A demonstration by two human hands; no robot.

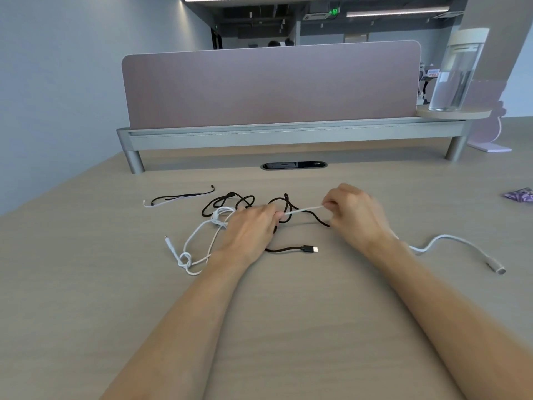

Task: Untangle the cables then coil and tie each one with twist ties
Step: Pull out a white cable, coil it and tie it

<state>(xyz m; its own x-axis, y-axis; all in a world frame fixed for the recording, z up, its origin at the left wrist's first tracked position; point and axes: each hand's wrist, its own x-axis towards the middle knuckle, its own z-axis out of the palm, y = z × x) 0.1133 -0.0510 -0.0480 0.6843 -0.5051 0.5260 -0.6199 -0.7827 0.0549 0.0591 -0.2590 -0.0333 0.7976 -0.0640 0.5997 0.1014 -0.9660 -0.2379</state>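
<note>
A black cable (227, 200) and a white cable (450, 239) lie tangled mid-desk. My left hand (251, 229) presses down on the tangle and pinches the white cable where it crosses the black loops. My right hand (354, 215) pinches the same white cable a little to the right, so a short taut stretch (302, 210) runs between my hands. The white cable's free end with its plug (500, 269) trails off to the right. The black cable's plug (310, 249) lies just in front of my left hand. A knot (186, 259) sits in the white cable at the left. Two twist ties (178, 196), one black and one white, lie at the back left.
A desk divider on a grey raised shelf (271, 134) runs across the back. A cable port (294, 165) is set in the desk below it. A clear water bottle (455, 73) stands on a round stand at the back right. A purple packet (519, 195) lies at the right edge.
</note>
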